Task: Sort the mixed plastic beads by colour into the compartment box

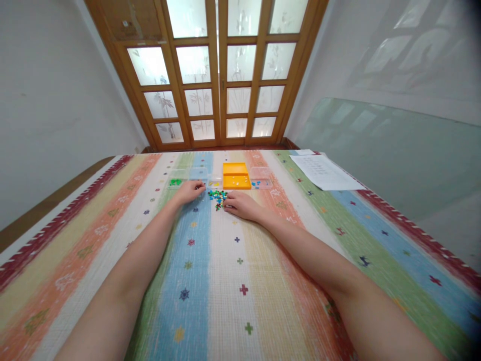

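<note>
Orange and rigid, an open rectangular case (233, 169) lies on the cloth-covered table (225, 281) and contains small white pieces (236, 183). To its right I see a clear plastic tray (262, 174) with blue pieces (256, 184); to its left, yellow pieces (215, 184) and, further along, green pieces (175, 182), also in clear plastic. A loose pile of small multicoloured pieces (217, 196) lies on the striped cloth in front of the case, between the hands.

Pose: both forearms (131, 265) reach forward and converge. Left hand (191, 191): fingers curled, thumb and index close together; I cannot tell whether they grip a piece. Right hand (240, 204): palm down, fingers bent and slightly parted, tips at the pile's right edge; I cannot confirm a hold.
</note>
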Available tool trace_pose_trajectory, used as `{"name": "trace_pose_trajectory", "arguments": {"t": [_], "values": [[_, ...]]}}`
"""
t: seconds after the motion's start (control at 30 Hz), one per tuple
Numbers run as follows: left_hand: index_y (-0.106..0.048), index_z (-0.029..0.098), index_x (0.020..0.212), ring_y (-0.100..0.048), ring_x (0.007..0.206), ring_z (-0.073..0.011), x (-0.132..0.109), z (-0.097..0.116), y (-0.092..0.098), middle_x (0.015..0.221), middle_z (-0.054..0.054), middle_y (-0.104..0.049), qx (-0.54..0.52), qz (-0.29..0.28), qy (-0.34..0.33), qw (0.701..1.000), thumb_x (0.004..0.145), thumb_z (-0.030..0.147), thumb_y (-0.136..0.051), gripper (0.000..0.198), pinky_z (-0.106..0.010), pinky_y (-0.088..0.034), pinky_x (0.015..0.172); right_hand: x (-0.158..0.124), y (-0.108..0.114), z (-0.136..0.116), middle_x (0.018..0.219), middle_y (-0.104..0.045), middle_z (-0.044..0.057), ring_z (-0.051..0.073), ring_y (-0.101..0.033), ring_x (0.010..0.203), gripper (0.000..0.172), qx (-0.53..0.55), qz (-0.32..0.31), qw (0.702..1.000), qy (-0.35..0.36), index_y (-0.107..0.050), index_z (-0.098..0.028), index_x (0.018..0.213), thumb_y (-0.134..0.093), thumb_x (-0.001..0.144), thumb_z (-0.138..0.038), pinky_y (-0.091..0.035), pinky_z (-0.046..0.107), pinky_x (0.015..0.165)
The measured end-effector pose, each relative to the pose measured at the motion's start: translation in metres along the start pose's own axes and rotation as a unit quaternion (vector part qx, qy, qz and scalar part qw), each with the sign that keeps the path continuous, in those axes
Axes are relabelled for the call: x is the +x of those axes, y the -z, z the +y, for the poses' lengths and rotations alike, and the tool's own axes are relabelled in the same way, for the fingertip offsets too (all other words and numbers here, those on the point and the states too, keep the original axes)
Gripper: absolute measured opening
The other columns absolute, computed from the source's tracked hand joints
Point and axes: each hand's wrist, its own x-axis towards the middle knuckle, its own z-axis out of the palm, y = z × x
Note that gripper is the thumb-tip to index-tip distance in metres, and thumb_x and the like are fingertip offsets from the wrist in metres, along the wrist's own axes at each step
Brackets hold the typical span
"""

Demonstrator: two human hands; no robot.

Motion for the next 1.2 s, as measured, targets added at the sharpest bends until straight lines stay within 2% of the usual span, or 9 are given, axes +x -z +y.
{"name": "trace_pose_trajectory", "arguments": {"t": [0.17,0.33,0.43,0.6,0.7,0.83,0.97,1.1,1.2], "values": [[-0.073,0.018,0.081,-0.057,0.067,-0.0163,-0.004,-0.001,0.014,0.076,-0.003,-0.069,0.017,-0.138,-0.018,0.99,0.081,0.035,-0.06,0.021,-0.029,-0.041,0.066,0.001,-0.004,0.001,0.098,-0.069,0.007,0.02,-0.059,0.091,0.012,0.017,0.018,0.999,-0.022,-0.072,-0.02,0.096,-0.06,0.096,-0.019,-0.042,0.029,0.081],[-0.072,0.019,0.089,-0.058,0.067,-0.0154,-0.007,0.001,0.016,0.078,-0.002,-0.069,0.005,-0.188,-0.012,0.982,0.075,0.027,-0.063,0.019,-0.027,-0.042,0.064,-0.004,0.0,0.015,0.085,-0.07,0.003,0.016,-0.06,0.076,0.011,0.104,0.105,0.974,-0.174,-0.068,-0.019,0.091,-0.058,0.094,-0.022,-0.04,0.025,0.07],[-0.07,0.019,0.09,-0.058,0.068,-0.015,-0.007,0.0,0.014,0.078,-0.001,-0.068,0.01,-0.185,-0.021,0.982,0.075,0.024,-0.062,0.017,-0.027,-0.042,0.065,-0.007,0.005,0.028,0.085,-0.071,0.003,0.016,-0.061,0.075,0.01,0.13,0.176,0.946,-0.239,-0.067,-0.018,0.092,-0.058,0.091,-0.023,-0.042,0.026,0.07],[-0.069,0.02,0.086,-0.059,0.072,-0.0164,-0.006,-0.002,0.01,0.078,-0.001,-0.067,0.009,-0.184,-0.045,0.982,0.077,0.023,-0.06,0.013,-0.027,-0.044,0.068,-0.009,0.009,0.042,0.088,-0.073,0.005,0.018,-0.063,0.078,0.013,0.116,0.241,0.922,-0.281,-0.068,-0.019,0.09,-0.056,0.089,-0.024,-0.046,0.029,0.074],[-0.068,0.02,0.085,-0.059,0.073,-0.0169,-0.006,0.004,0.009,0.08,-0.001,-0.068,0.009,-0.156,-0.055,0.986,0.079,0.026,-0.06,0.012,-0.028,-0.044,0.07,-0.009,0.01,0.047,0.093,-0.074,0.007,0.02,-0.065,0.083,0.016,0.122,0.274,0.905,-0.302,-0.07,-0.018,0.094,-0.055,0.089,-0.023,-0.05,0.032,0.08],[-0.068,0.02,0.088,-0.059,0.074,-0.0169,-0.006,0.021,0.005,0.082,-0.001,-0.068,-0.029,-0.105,-0.079,0.991,0.084,0.028,-0.057,0.014,-0.028,-0.045,0.072,-0.01,0.011,0.048,0.109,-0.075,0.01,0.021,-0.067,0.094,0.028,0.149,0.27,0.897,-0.318,-0.071,-0.017,0.111,-0.056,0.088,-0.02,-0.053,0.038,0.091],[-0.068,0.019,0.091,-0.06,0.078,-0.0174,-0.008,0.046,-0.012,0.086,-0.003,-0.069,-0.051,-0.052,-0.084,0.994,0.086,0.026,-0.056,0.015,-0.029,-0.046,0.075,-0.01,0.012,0.045,0.117,-0.073,0.012,0.021,-0.067,0.099,0.035,0.14,0.269,0.897,-0.321,-0.07,-0.018,0.122,-0.056,0.089,-0.019,-0.053,0.04,0.094],[-0.069,0.02,0.089,-0.059,0.077,-0.0179,-0.011,0.07,-0.036,0.084,-0.003,-0.069,-0.043,-0.054,-0.11,0.992,0.086,0.022,-0.058,0.012,-0.03,-0.046,0.074,-0.009,0.011,0.044,0.111,-0.075,0.01,0.021,-0.067,0.098,0.026,0.117,0.248,0.918,-0.287,-0.073,-0.018,0.111,-0.055,0.092,-0.018,-0.052,0.038,0.093],[-0.07,0.02,0.088,-0.06,0.084,-0.02,-0.012,0.077,-0.045,0.088,-0.005,-0.068,-0.007,-0.024,-0.13,0.991,0.087,0.025,-0.062,0.009,-0.033,-0.046,0.079,-0.009,0.008,0.043,0.101,-0.076,0.008,0.021,-0.067,0.093,0.02,0.107,0.21,0.938,-0.253,-0.075,-0.018,0.098,-0.056,0.093,-0.017,-0.051,0.035,0.089]]}}
